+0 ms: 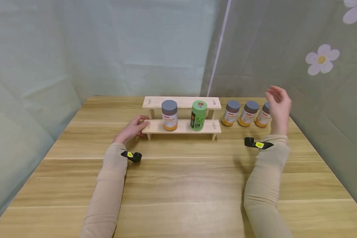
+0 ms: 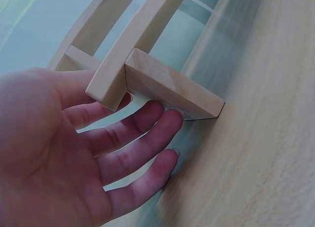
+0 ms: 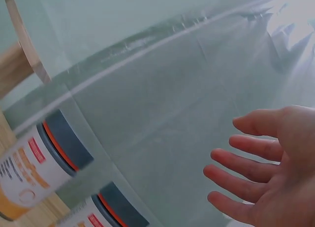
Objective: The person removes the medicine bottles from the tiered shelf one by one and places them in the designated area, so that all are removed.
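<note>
A two-step wooden rack (image 1: 182, 126) stands on the table, with a grey-lidded jar (image 1: 169, 115) and a green jar (image 1: 198, 116) on its lower step. My left hand (image 1: 134, 127) grips the left end of that step. In the left wrist view, the fingers (image 2: 142, 143) curve beside the rack's leg (image 2: 172, 84). Right of the rack are three more grey-lidded jars (image 1: 231, 113), white and orange below their lids. My right hand (image 1: 280, 107) is raised by the rightmost jar (image 1: 263, 118), partly covering it in the head view, fingers loosely bent and holding nothing.
The rack's upper step (image 1: 181, 102) carries no jars. A pale curtain (image 1: 131, 49) hangs behind the wooden table (image 1: 181, 185), and a grey sheet with flowers (image 1: 322, 60) hangs along the right side.
</note>
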Demonstrator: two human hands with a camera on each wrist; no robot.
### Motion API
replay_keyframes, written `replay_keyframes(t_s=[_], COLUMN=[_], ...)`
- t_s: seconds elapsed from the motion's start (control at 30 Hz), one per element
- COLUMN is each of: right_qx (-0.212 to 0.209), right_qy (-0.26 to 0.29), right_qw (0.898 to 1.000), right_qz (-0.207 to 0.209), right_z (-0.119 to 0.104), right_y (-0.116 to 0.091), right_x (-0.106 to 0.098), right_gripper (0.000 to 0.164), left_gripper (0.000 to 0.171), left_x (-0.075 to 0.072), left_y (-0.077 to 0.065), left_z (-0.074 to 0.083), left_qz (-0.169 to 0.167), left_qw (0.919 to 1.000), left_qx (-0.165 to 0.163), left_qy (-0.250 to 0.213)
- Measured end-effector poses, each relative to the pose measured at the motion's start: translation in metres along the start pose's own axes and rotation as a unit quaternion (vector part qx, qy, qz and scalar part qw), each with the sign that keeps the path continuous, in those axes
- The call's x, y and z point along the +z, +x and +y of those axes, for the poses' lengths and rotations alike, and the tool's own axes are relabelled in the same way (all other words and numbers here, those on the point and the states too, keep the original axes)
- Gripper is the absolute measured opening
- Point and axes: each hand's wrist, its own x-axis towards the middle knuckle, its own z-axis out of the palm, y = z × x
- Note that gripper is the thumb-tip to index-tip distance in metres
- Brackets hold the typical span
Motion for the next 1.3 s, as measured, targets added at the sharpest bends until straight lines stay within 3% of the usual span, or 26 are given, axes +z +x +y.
replay_keyframes(t_s=[0.37, 0.63, 0.87, 1.3], right_qx=[-0.032, -0.044, -0.072, -0.097], right_qy=[-0.006, 0.046, 0.081, -0.011], right_qw=[0.996, 0.99, 0.97, 0.929], right_qz=[-0.086, -0.127, -0.217, -0.356], right_z=[-0.006, -0.005, -0.002, 0.003], right_y=[-0.006, -0.008, -0.009, -0.014], right_x=[0.025, 0.033, 0.043, 0.07], right_gripper=[0.036, 0.036, 0.044, 0.059], left_gripper=[0.047, 0.047, 0.047, 0.047], left_x=[0.0, 0.001, 0.002, 0.002], left_y=[-0.001, -0.001, -0.001, -0.001], left_z=[0.0, 0.001, 0.002, 0.003], left_qz=[0.003, 0.004, 0.007, 0.008], left_qw=[1.0, 1.0, 0.9999, 0.9998], left_qx=[0.005, 0.002, 0.001, -0.001], left_qy=[0.0, 0.008, 0.013, 0.016])
